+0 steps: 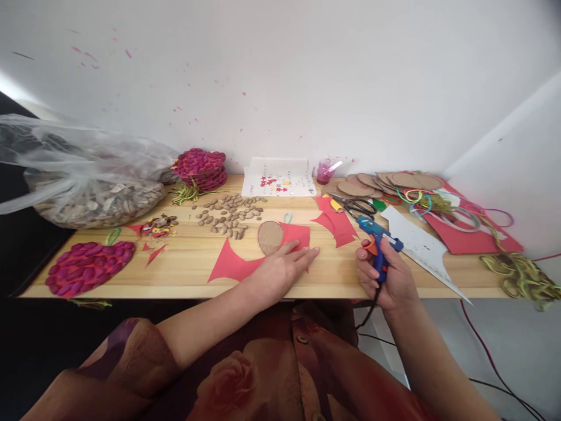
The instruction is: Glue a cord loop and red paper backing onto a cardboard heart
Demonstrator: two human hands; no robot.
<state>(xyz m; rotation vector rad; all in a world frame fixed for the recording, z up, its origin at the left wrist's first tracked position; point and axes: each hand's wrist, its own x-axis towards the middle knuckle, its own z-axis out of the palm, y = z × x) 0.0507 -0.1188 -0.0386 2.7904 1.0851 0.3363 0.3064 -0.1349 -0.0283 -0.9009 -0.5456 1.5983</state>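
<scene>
The left hand (284, 266) lies flat, fingers stretched out, pressing on a red paper sheet (234, 266) at the front of the wooden table (333, 278), just beside a cardboard oval (269, 237) resting on that sheet. The right hand (390, 280) is closed around a blue glue gun (377, 240) near the table's front edge, with scissors (357, 206) and red scraps (337, 225) just beyond its nozzle and a white cut sheet (421, 245) on its right. Seeds (230, 213) lie scattered behind the oval, and 1 pink heart (87, 266) sits far left.

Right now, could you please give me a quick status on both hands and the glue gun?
Left hand flat on red paper, beside cardboard oval. Right hand holds blue glue gun, apart from that paper. Scissors just beyond.
</scene>
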